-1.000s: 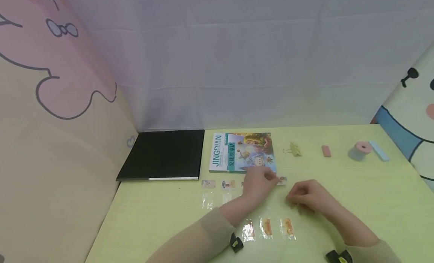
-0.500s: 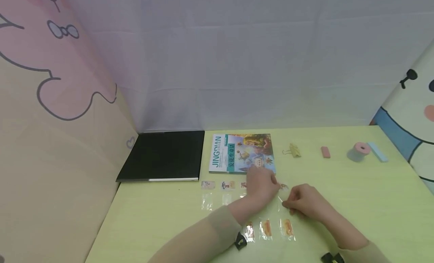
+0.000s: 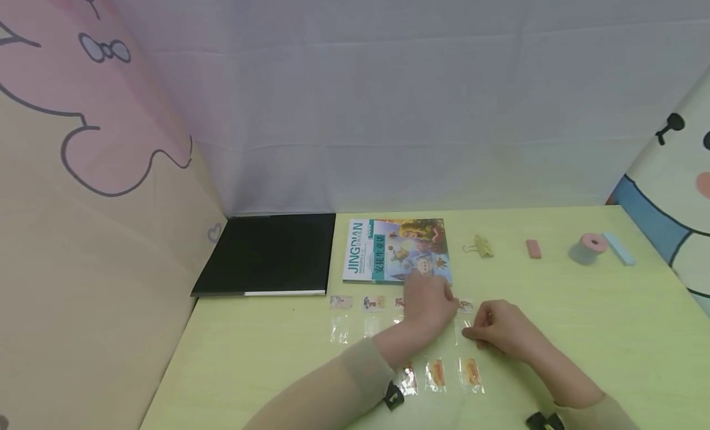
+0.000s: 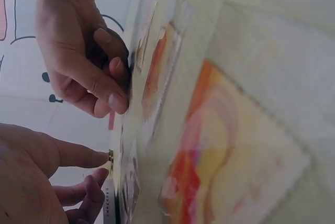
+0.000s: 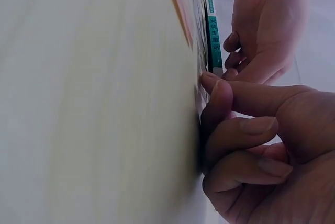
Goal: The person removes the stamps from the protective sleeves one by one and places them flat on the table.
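Observation:
My left hand (image 3: 428, 304) reaches to the right end of a row of small picture stamps, thumb and forefinger pinching the edge of the last stamp (image 3: 466, 306). Just below that stamp a clear plastic sleeve (image 3: 460, 326) lies on the table, its right edge pinched by my right hand (image 3: 507, 326), whose other fingers are curled. Two more stamps, a pale one (image 3: 341, 302) and a darker one (image 3: 373, 304), show left of my wrist. Nearer to me lies a sleeved orange stamp (image 3: 472, 373); perforated edges show on another sleeved stamp (image 4: 230, 145) in the left wrist view.
Behind the stamps lie a picture-covered book (image 3: 396, 250) and a black folder (image 3: 266, 254). Toward the back right are a yellow binder clip (image 3: 482, 246), a pink eraser (image 3: 534, 249), a pink-topped roll (image 3: 588, 249) and a light blue strip (image 3: 619, 249). My left forearm covers part of the rows.
My left hand has brought the end stamp slightly toward me, down into line with the row. My right hand has moved a little left, onto the clear sleeve's edge.

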A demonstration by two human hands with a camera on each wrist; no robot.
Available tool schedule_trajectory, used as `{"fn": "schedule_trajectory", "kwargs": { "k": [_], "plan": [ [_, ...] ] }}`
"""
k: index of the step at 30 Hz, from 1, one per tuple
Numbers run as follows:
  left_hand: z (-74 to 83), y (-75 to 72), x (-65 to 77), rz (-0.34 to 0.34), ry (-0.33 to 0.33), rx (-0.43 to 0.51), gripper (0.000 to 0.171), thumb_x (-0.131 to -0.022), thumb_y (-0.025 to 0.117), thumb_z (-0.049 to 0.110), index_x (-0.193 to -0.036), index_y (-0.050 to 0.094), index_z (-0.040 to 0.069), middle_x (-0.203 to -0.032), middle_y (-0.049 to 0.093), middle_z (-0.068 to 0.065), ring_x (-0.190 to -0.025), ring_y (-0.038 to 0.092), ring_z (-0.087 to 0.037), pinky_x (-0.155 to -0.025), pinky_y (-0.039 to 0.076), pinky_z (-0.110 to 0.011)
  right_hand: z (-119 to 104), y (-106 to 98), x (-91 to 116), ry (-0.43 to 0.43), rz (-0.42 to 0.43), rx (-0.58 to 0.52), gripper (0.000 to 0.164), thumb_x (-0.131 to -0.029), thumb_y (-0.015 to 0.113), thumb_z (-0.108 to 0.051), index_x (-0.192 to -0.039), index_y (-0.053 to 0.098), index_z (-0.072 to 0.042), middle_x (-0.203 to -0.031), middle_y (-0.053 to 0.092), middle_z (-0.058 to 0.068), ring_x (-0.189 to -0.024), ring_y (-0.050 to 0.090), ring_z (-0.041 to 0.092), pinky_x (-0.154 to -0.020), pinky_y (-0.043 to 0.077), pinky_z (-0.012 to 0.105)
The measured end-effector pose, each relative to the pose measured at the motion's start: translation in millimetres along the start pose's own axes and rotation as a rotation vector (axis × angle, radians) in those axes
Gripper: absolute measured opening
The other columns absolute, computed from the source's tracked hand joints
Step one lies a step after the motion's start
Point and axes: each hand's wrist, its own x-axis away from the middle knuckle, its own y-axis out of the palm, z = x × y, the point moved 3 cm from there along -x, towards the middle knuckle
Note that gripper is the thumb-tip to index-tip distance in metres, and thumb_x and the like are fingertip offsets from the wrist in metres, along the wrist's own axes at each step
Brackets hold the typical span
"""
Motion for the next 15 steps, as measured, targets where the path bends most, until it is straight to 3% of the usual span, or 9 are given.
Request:
{"fn": "schedule_trajectory", "kwargs": {
  "k": [4, 7, 11, 15],
  "plan": [
    [-8.1, -12.1, 4.1, 0.030, -0.002, 0.092, 0.014, -0.071, 0.075, 0.037, -0.065, 0.066, 0.029, -0.066, 0.061, 0.016, -0.091, 0.057, -0.017, -0.102, 0.033, -0.037, -1, -1, 0, -0.010, -0.012, -0.001, 0.032, -0.075, 0.075, -0.036, -0.071, 0.057, -0.011, -0.056, 0.060, -0.002, -0.051, 0.047, 0.012, -0.047, 0.038, 0.025],
    [-24.5, -25.6, 12.0, 0.030, -0.038, 0.194, 0.015, -0.072, 0.074, 0.036, -0.064, 0.064, 0.030, -0.072, 0.062, 0.015, -0.096, 0.054, -0.019, -0.096, 0.036, -0.039, -9, -1, -1, -0.040, -0.012, 0.001, 0.032, -0.076, 0.075, -0.037, -0.070, 0.056, -0.012, -0.058, 0.060, -0.003, -0.054, 0.047, 0.012, -0.049, 0.038, 0.025],
    [-59.1, -55.3, 31.7, 0.010, -0.112, 0.297, 0.015, -0.074, 0.074, 0.036, -0.066, 0.062, 0.031, -0.065, 0.057, 0.014, -0.085, 0.048, -0.017, -0.079, 0.037, -0.035, -34, 6, -3, -0.115, -0.018, 0.012, 0.030, -0.076, 0.075, -0.036, -0.070, 0.056, -0.014, -0.059, 0.058, -0.004, -0.054, 0.048, 0.012, -0.050, 0.039, 0.025],
    [-98.1, -87.0, 57.1, -0.013, -0.181, 0.297, 0.014, -0.075, 0.075, 0.034, -0.070, 0.063, 0.029, -0.064, 0.053, 0.011, -0.078, 0.043, -0.014, -0.068, 0.036, -0.030, -66, 24, -5, -0.224, -0.041, 0.032, 0.026, -0.076, 0.074, -0.037, -0.071, 0.056, -0.019, -0.062, 0.057, -0.009, -0.054, 0.050, 0.009, -0.051, 0.040, 0.024]
  ]
}}
